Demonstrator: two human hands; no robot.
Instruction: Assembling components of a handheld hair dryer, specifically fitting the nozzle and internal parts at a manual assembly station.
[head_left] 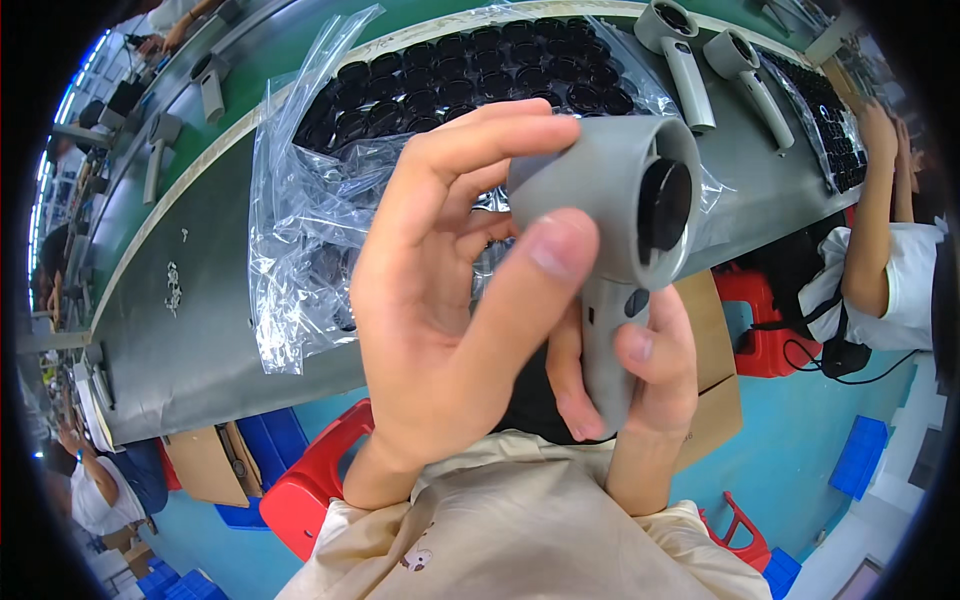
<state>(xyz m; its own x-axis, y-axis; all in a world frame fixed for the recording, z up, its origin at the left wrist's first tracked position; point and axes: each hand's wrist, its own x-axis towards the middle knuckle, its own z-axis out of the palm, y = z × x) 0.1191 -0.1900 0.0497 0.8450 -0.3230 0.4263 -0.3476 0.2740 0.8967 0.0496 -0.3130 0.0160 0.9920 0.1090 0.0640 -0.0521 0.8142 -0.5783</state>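
A grey hair dryer (604, 180) with a wide round barrel and a slim handle is held up close in front of me. Its open end faces right, and a round black part (664, 205) sits inside. My left hand (425, 300) grips the barrel from the left, thumb in front and fingers over the top. Around the handle are the closed fingers of my right hand (668, 375). Beyond them on the bench lies a clear plastic bag (300, 230), with rows of round black parts (470, 75) in and around it.
Two more grey hair dryers, one nearer (688, 85) and one farther right (755, 85), lie on the dark bench (215, 330). Small white pieces (173, 290) are scattered at left. A co-worker's arm (872, 230) reaches in at right. Red stools (310, 490) and cardboard (712, 400) stand below.
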